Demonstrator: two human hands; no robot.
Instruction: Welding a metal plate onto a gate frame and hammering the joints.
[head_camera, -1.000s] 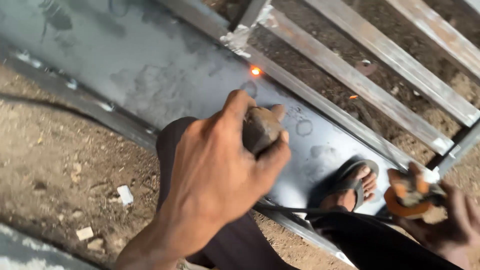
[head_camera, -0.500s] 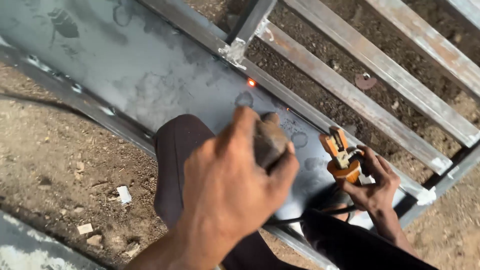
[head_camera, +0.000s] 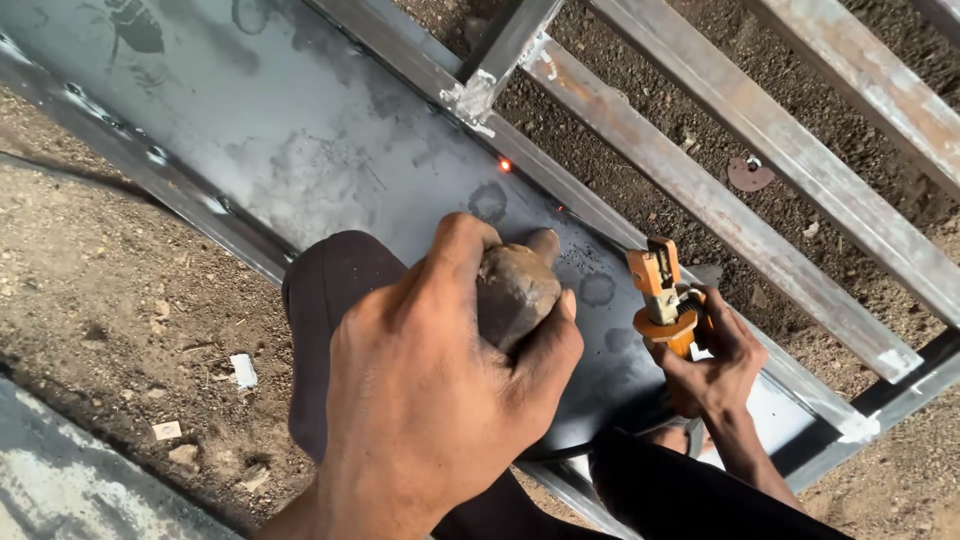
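1. The left hand (head_camera: 440, 400) is wrapped tight around a brown, rounded lump (head_camera: 512, 290) that looks like a stone or a worn handle end; which it is cannot be told. The thumb lies over the top and the fingers curl beneath, so the lump is gripped firmly, probably so it can serve as a striking or steadying tool.
2. The right hand (head_camera: 712, 365) is closed on an orange welding holder (head_camera: 662, 295), whose clamp end points up and away from the metal sheet. Held this way, the tip stays off the steel.
3. Both hands hover above the grey metal sheet (head_camera: 300, 150), which lies flat on the ground inside a steel frame (head_camera: 420, 60).
4. On the sheet's far edge, beyond the lump, a small glowing spark (head_camera: 505, 165) sits where sheet meets frame, apparently a fresh weld spot.
5. Beyond the sheet, rusty flat bars (head_camera: 700, 190) run across bare dirt (head_camera: 100, 300), and a small round disc (head_camera: 750, 172) lies between them.
6. The person's dark trouser knee (head_camera: 330, 300) rests against the sheet's near edge, perhaps to pin it.
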